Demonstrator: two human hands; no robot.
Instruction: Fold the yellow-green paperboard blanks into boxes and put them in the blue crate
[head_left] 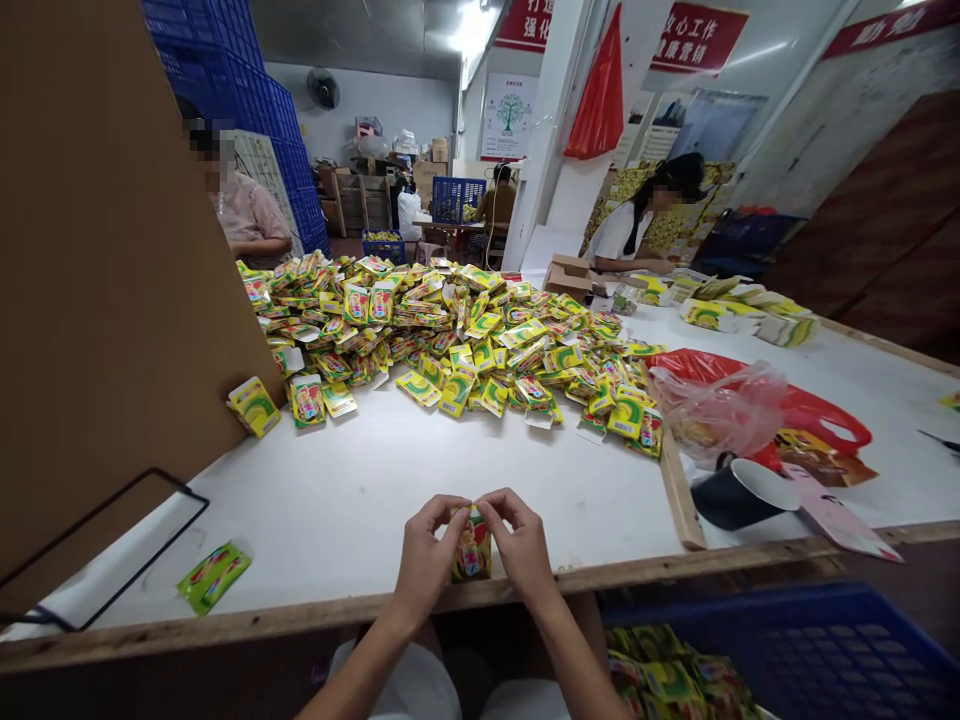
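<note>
Close to the table's front edge, my left hand [433, 545] and my right hand [517, 540] pinch the top of one small printed box [472, 550], green and yellow with red on its front. Thumbs and forefingers of both hands meet at its upper edge, one hand on each side. The box stands upright between them, its lower end near the wooden edge. Beyond my hands lies a wide heap of similar small yellow-green boxes [450, 330], several with white flaps sticking out. A flat green packet [215, 577] lies on the table to the left.
A cardboard panel [105, 250] rises on the left by a black wire frame [150, 545]. Right of a wooden strip [679, 490] lie a dark mug [742, 495] and plastic bags [720, 410]. A blue crate [810, 640] holds packets below. Other people sit across and behind.
</note>
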